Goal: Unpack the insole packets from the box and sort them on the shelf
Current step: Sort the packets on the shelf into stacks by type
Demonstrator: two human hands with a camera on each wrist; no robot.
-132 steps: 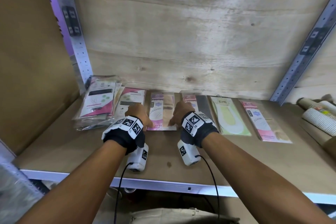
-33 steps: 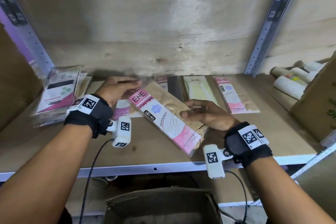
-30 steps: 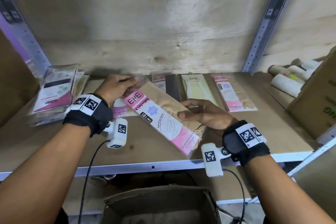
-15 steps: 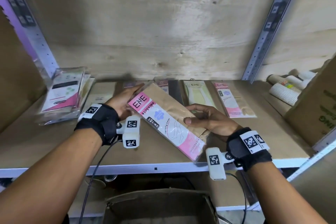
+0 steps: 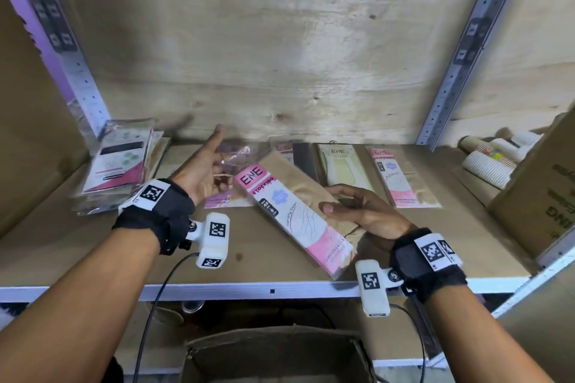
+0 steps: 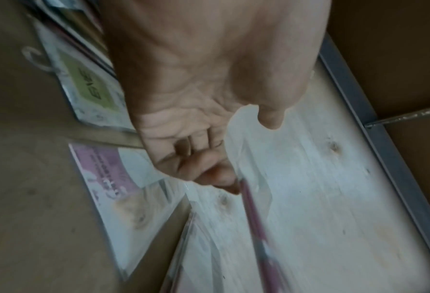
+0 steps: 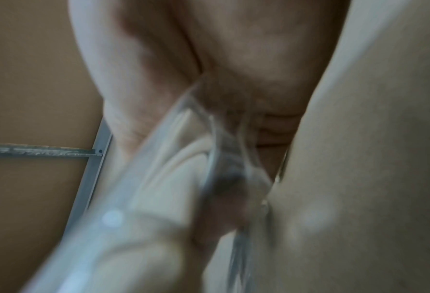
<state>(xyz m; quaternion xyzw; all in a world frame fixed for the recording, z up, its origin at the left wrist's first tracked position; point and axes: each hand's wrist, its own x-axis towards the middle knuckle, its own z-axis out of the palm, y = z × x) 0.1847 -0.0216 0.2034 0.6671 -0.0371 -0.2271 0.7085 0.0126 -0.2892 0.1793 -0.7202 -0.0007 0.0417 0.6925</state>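
Observation:
A pink and tan ENE stocking-insole packet (image 5: 289,211) hangs slanted over the shelf (image 5: 93,246); my right hand (image 5: 351,208) grips its right edge, thumb on top. In the right wrist view the clear packet (image 7: 183,178) is a blur against the palm. My left hand (image 5: 211,171) is just left of the packet's top end, palm turned right, forefinger raised. Its lower fingers curl on a thin clear packet with a pink-purple edge (image 6: 253,218), seen edge-on. An open cardboard box (image 5: 273,348) sits below the shelf.
On the shelf lie a stack of packets (image 5: 121,165) at far left, a pink-purple packet (image 5: 217,202), a dark one (image 5: 303,158), a green one (image 5: 342,165) and a pink one (image 5: 398,177). Paper cups (image 5: 488,162) and a carton (image 5: 547,190) stand at right.
My left hand has come off the top end of the pink ENE packet and turned palm inward with the forefinger up. The right hand still holds that packet in about the same place.

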